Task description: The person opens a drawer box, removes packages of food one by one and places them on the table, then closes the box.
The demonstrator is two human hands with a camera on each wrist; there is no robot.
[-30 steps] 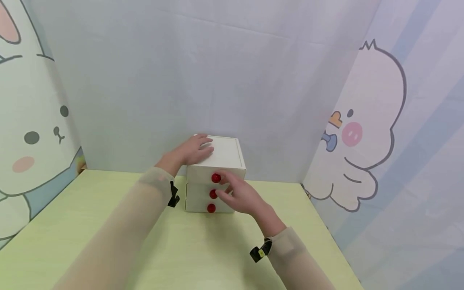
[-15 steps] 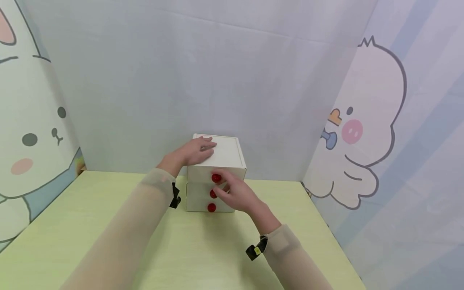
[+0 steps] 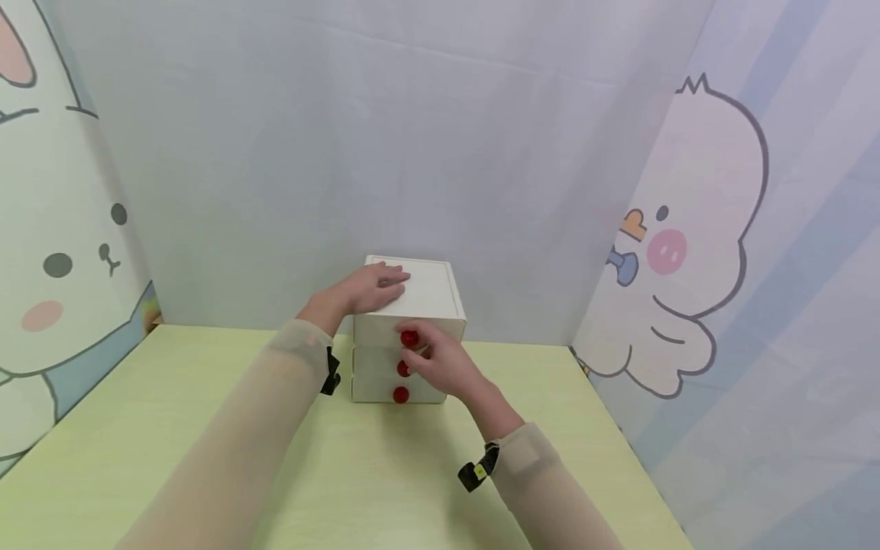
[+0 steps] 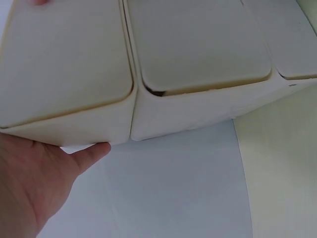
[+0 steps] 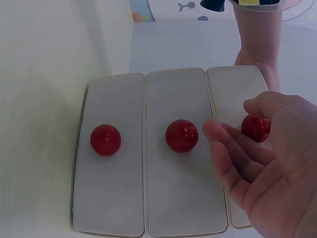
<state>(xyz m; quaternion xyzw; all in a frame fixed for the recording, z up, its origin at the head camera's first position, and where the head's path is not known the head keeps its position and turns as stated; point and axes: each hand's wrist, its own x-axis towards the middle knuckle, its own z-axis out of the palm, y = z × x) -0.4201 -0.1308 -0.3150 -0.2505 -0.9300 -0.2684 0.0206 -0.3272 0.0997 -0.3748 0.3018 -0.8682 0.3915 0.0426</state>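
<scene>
A small white drawer cabinet [image 3: 440,290] has three stacked drawers, each with a round red knob. My left hand [image 3: 360,289] rests on its top at the left, fingers spread; the left wrist view shows my thumb [image 4: 94,154] along the top edge. My right hand [image 3: 443,363] is at the front, fingers bent loosely around the top knob [image 3: 409,338]. Its lower fingertips stand off below that knob and partly cover the middle knob [image 3: 402,368] in the head view. The right wrist view shows the top knob [image 5: 255,130] between the spread fingers. The bottom knob [image 3: 401,395] is untouched.
The cabinet stands at the back of a pale yellow-green table [image 3: 385,489], close to a grey-white cloth backdrop [image 3: 344,153]. Cartoon figures are printed on the side cloths. A small black device is strapped to each wrist.
My right hand has shifted slightly left, bringing its fingers further over the top knob. My left hand has settled a little further right on the cabinet top. The drawers have not moved.
</scene>
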